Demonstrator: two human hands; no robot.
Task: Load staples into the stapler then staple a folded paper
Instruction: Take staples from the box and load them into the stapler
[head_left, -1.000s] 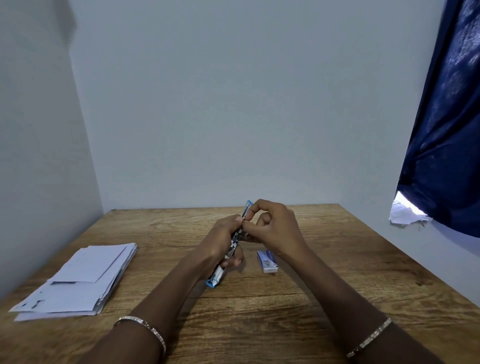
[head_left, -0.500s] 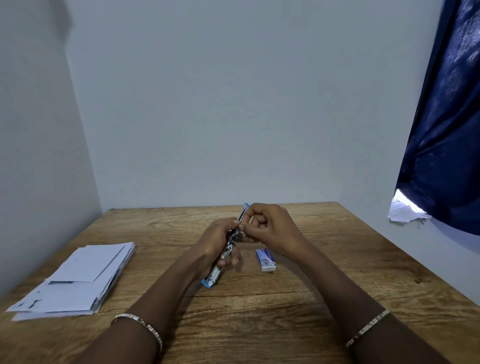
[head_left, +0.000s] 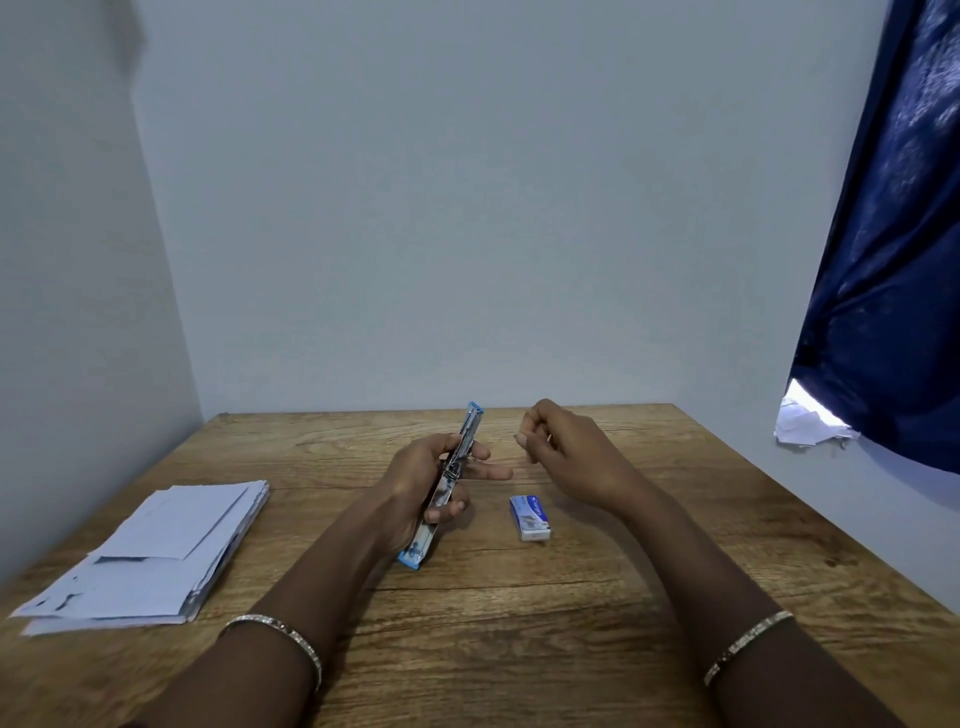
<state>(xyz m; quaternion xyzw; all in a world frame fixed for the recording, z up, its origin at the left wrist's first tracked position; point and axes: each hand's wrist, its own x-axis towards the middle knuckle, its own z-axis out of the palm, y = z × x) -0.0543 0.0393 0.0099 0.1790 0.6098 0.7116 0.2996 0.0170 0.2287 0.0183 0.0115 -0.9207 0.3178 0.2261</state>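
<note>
Stapler (head_left: 469, 430) of blue plastic and silver metal, swung open, is clamped in grip of left hand (head_left: 415, 467) above brown wooden table (head_left: 519, 649). Right hand (head_left: 571, 452) hovers apart, fingers curled; whether holding anything, unclear.

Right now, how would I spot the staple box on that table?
Start at the wooden table, near its middle. Right of the stapler in the left hand lies the staple box. It is small, blue and white, flat on the wood; the papers sit far left.

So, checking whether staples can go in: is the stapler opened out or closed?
Opened out: the stapler, gripped by the left hand, forms one straight line, blue ends apart.
</note>
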